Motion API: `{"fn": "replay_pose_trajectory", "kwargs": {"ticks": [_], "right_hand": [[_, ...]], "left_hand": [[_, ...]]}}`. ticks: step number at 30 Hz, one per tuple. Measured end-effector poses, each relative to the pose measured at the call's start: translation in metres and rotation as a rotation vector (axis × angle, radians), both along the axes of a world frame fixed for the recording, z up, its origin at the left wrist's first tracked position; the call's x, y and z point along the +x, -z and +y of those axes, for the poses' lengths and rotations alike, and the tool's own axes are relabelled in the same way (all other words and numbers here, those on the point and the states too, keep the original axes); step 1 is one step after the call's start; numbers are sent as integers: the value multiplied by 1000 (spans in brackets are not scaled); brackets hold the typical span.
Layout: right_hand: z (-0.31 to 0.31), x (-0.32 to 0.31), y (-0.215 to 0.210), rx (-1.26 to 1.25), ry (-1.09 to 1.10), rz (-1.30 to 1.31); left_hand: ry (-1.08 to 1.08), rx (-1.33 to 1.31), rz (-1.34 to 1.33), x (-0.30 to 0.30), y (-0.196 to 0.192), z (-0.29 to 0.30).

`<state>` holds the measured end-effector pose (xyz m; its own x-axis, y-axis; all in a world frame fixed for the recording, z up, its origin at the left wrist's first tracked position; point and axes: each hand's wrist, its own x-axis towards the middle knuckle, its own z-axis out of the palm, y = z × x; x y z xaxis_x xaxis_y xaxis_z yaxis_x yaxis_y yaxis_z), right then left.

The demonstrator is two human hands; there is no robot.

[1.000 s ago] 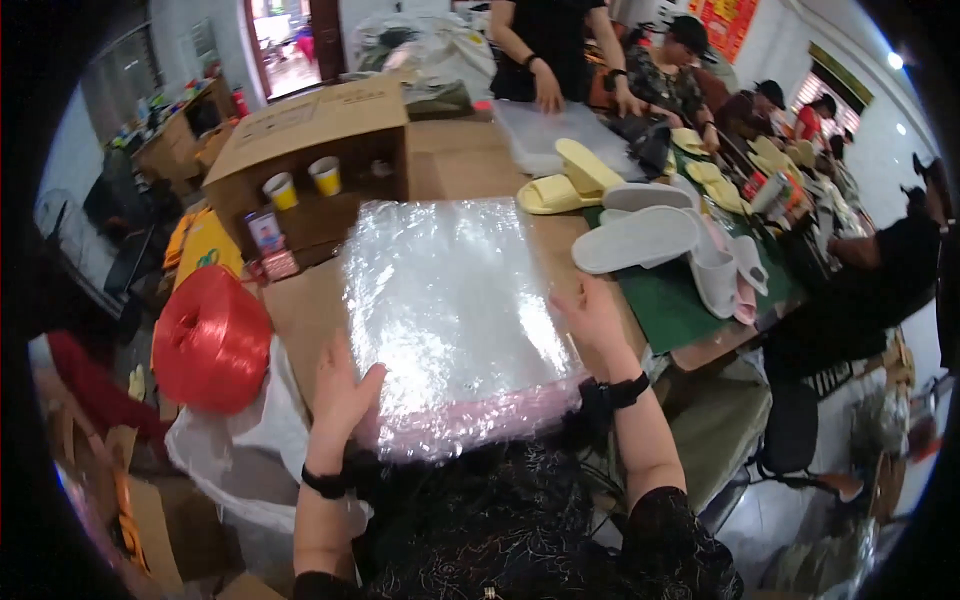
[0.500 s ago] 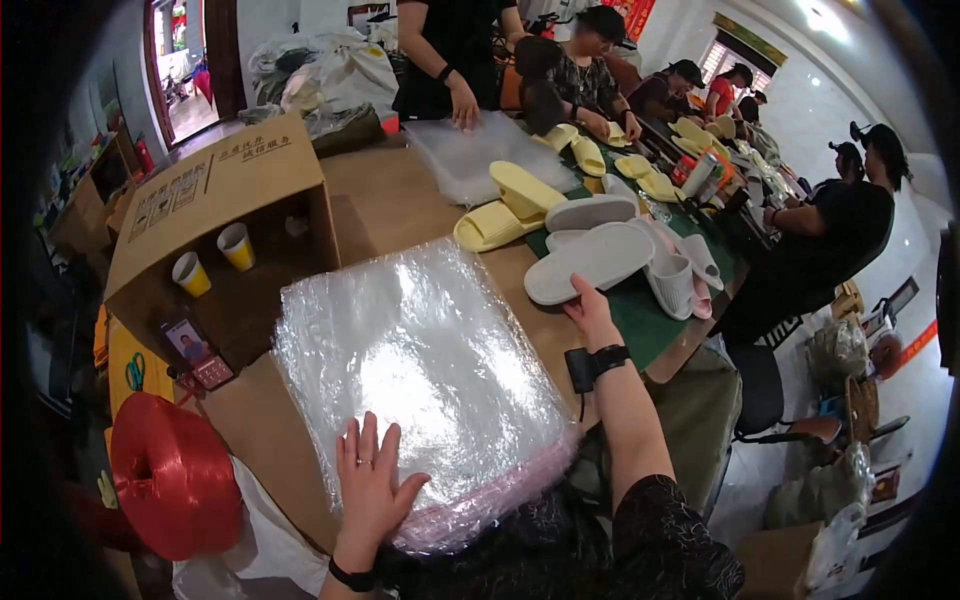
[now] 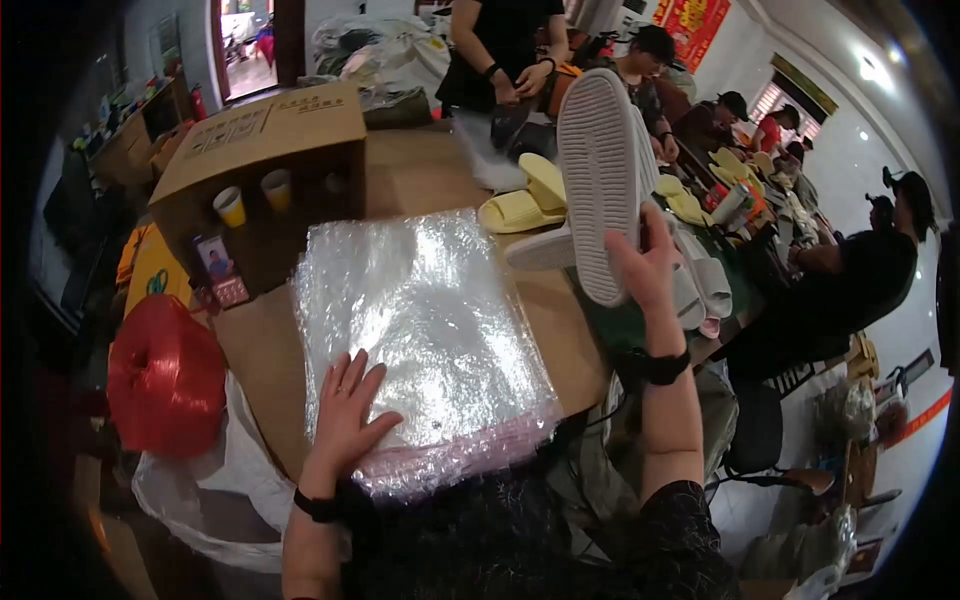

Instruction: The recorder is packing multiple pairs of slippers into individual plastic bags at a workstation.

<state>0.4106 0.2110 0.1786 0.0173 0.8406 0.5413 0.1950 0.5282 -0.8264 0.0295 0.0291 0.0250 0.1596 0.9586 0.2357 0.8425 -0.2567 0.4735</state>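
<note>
"What's changed?"
"The right hand [image 3: 645,262] has lifted a pale-grey, ridge-soled slipper [image 3: 596,180] above the brown tabletop [image 3: 420,165], grasping it; picking-up looks done."
"Left hand [image 3: 350,415]?"
"Spread flat on shiny clear plastic bags [image 3: 430,320]."

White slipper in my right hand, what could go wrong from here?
The white slipper, held only toward its lower end by your right hand, might tip or slip. It could knock the nearby yellow slippers. The glossy plastic stack under your left hand might slide.
</note>
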Motion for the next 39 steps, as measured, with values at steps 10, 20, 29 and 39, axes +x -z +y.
{"fn": "replay_pose_trajectory", "kwargs": {"ticks": [10,20,29,39], "right_hand": [[-97,-16,-79,-178,-406,278],[-88,-57,-75,-389,-540,-97],[-116,-157,-19,130,-455,-625],[-235,-230,80,162,-568,-1016]], "left_hand": [[-9,33,57,-1,16,2],[1,73,34,-3,22,2],[-11,164,21,-6,28,-3],[45,383,179,-16,55,-2]]}}
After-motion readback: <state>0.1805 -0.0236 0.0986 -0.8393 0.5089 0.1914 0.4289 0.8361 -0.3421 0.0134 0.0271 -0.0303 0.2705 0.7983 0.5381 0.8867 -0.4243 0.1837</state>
